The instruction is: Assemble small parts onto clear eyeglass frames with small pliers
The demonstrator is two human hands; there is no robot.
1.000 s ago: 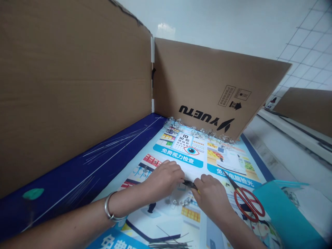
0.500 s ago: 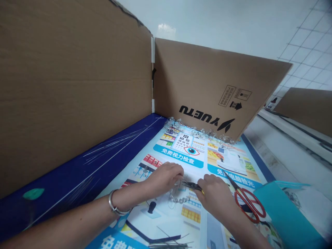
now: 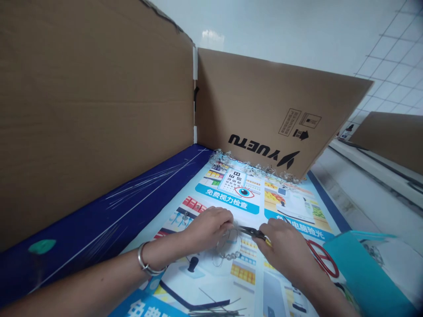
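My left hand (image 3: 216,224) pinches the top of a thin wire loop (image 3: 240,246) strung with clear beads (image 3: 231,255), which hangs over the printed sheet (image 3: 185,281). Closed around the yellow handles of a pair of dark pliers (image 3: 251,231) is my right hand (image 3: 282,244). The pliers' tips point left and lie close to my left fingertips, at the top of the loop. Whether the jaws touch the wire cannot be made out. Red-handled scissors (image 3: 325,259) lie partly hidden behind my right hand and forearm.
Cardboard panels (image 3: 280,101) stand at the back and left. Several beaded wire pieces (image 3: 254,169) lie along the back panel. Loose wires (image 3: 218,312) are at the front edge, others on the blue strip (image 3: 145,180) at left. A teal box (image 3: 373,273) sits at right.
My right hand and the pliers have shifted slightly right, covering more of the scissors. The beaded loop looks rounder and turned a little. My left hand is nearly still.
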